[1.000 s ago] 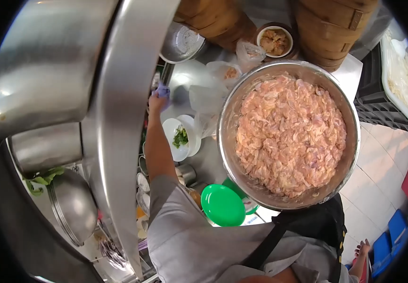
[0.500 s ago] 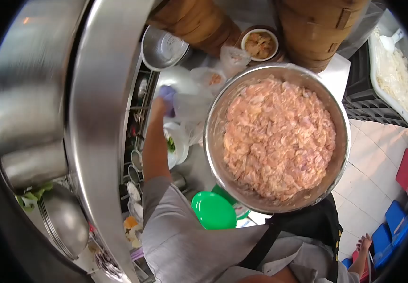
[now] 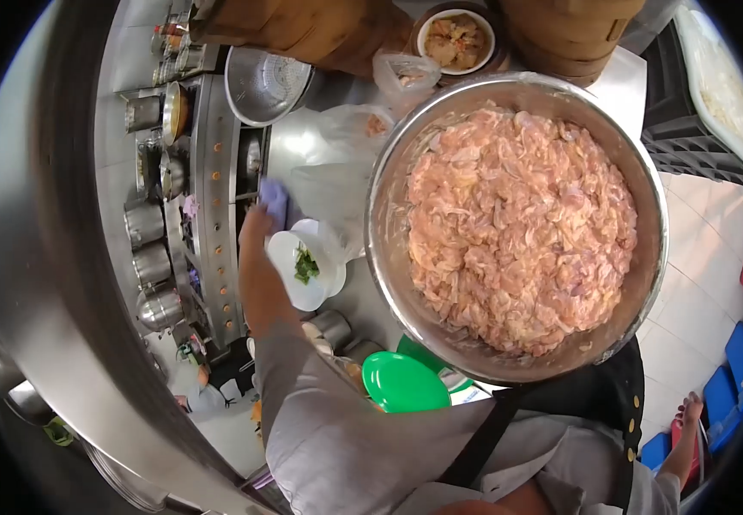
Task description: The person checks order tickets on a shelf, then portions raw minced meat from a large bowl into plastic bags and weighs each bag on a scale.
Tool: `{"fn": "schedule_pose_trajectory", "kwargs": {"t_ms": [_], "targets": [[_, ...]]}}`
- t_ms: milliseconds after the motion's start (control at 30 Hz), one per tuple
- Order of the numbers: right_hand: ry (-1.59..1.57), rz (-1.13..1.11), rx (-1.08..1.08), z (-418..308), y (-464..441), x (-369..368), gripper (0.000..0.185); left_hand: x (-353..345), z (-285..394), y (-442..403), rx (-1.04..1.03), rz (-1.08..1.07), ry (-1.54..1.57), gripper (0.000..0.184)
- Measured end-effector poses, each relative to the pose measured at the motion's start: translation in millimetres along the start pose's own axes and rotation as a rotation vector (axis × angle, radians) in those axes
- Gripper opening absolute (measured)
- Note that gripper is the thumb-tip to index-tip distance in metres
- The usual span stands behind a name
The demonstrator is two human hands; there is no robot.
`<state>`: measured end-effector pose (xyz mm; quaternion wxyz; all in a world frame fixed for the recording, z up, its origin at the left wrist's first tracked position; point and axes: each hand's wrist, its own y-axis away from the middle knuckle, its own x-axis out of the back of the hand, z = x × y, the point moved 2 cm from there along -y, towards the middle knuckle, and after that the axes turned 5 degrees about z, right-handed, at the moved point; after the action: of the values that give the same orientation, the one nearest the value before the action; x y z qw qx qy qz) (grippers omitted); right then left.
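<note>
cloth (image 3: 274,202): purple | meat (image 3: 522,232): pale pink, cream-streaked | basin (image 3: 395,227): silver | round dish (image 3: 401,384): bright green | leaves (image 3: 305,264): dark green | plate (image 3: 283,252): white | shirt (image 3: 346,438): grey | apron (image 3: 590,386): black, gold buttons (image 3: 634,402) | steamer (image 3: 320,36): brown | crate (image 3: 704,148): black | floor tiles (image 3: 689,283): off-white

The purple cloth (image 3: 275,202) is a small, soft, plain piece of fabric in a pale violet shade, gathered rather than spread flat, with its outline slightly blurred. It sits in the left hand (image 3: 256,225), its bulk showing beyond the fingers, so its lower folds are hidden. It is at the side edge of the metal counter (image 3: 365,296), just beside the white dish (image 3: 284,266) that bears chopped greens, and near the clear plastic bag (image 3: 329,184). Whether it is wet or dry cannot be told.
</note>
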<state>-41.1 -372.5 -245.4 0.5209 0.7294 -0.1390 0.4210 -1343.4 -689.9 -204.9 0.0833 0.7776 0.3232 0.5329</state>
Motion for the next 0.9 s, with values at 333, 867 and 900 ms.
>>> {"fn": "schedule_pose_trajectory", "kwargs": {"t_ms": [333, 867, 900], "targets": [[-0.004, -0.076, -0.061, 15, -41, 20, 0.046, 158, 80, -77, 0.924, -0.021, 0.968, 0.025], [0.241, -0.183, -0.145, 32, -5, -23, 0.054, 281, 193, -132, 0.456, 0.236, 1.653, 0.066], [0.241, -0.236, -0.129, 16, -7, -29, 0.052, 266, 196, -140, 0.258, 0.251, 1.566, 0.069]]}}
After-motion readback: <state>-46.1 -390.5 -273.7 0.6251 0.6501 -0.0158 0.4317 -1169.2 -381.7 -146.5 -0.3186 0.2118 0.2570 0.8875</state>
